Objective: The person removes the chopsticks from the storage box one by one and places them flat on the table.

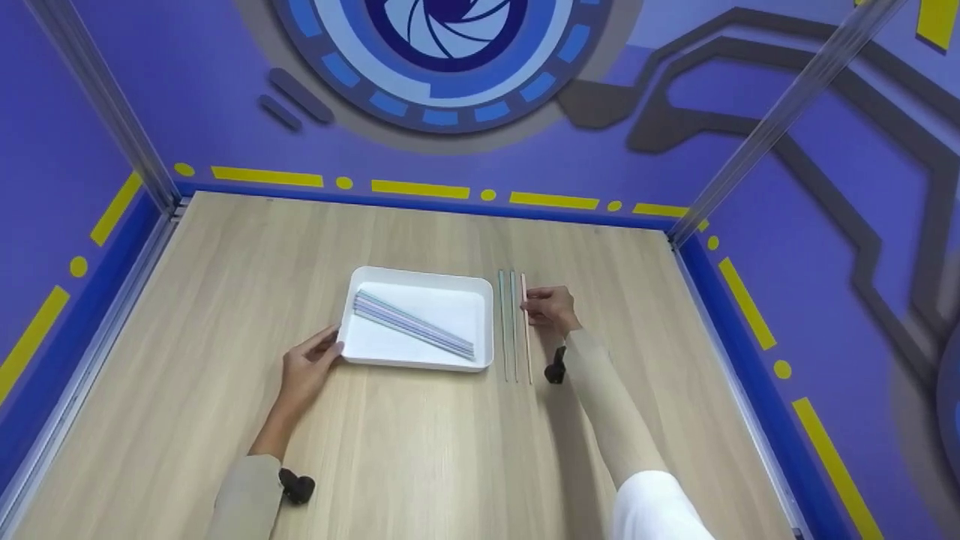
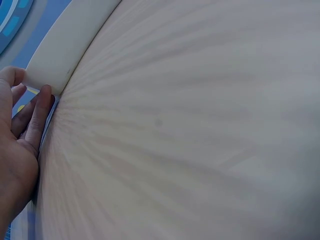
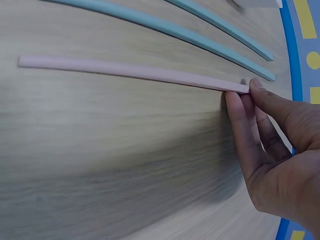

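Pink stick [image 3: 135,71] is pinched near one end by right hand's [image 1: 551,307] thumb and fingertips — white tray [image 1: 442,301] is touched by left hand [image 1: 306,367], grip unclear.

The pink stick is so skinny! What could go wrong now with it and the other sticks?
The right hand pinches the pink stick near one end, so the long free part might swing and bump the green stick beside it. The thin stick could also slip from the fingertips. And the left hand holds the white tray at a corner; a jerk might make the sticks inside slide.
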`<state>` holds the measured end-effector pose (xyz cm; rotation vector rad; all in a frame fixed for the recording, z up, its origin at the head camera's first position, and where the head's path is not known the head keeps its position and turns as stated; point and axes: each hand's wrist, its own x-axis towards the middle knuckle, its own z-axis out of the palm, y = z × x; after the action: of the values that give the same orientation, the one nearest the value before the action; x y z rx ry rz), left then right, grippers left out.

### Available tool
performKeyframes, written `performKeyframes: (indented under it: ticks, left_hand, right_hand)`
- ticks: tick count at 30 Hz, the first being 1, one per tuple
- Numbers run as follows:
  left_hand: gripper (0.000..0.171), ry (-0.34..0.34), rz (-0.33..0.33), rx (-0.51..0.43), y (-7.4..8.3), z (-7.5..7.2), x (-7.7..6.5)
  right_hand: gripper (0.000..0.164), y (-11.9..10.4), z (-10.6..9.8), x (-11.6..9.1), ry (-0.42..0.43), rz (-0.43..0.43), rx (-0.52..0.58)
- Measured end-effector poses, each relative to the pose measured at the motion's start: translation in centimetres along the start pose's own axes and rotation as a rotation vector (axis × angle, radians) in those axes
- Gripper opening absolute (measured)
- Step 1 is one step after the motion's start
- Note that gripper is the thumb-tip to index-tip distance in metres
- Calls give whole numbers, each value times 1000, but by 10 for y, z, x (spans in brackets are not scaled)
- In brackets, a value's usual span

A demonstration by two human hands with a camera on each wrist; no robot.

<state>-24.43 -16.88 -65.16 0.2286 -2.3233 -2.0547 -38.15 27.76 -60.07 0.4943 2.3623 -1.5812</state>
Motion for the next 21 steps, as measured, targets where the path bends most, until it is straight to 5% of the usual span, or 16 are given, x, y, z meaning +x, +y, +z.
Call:
performKeyframes:
  ticks: [9, 17, 21]
  left_hand:
    - [45, -41, -26, -33, 4, -1, -3]
    - [45, -45, -31, 9, 35, -3, -16]
    - [44, -36, -32, 17, 38, -3, -16]
  right_hand:
    - [34, 4, 0, -1, 15, -38, -25]
    - [36, -8, -11, -16, 8, -84, -28]
    - [34, -17, -17, -26, 8, -125, -62]
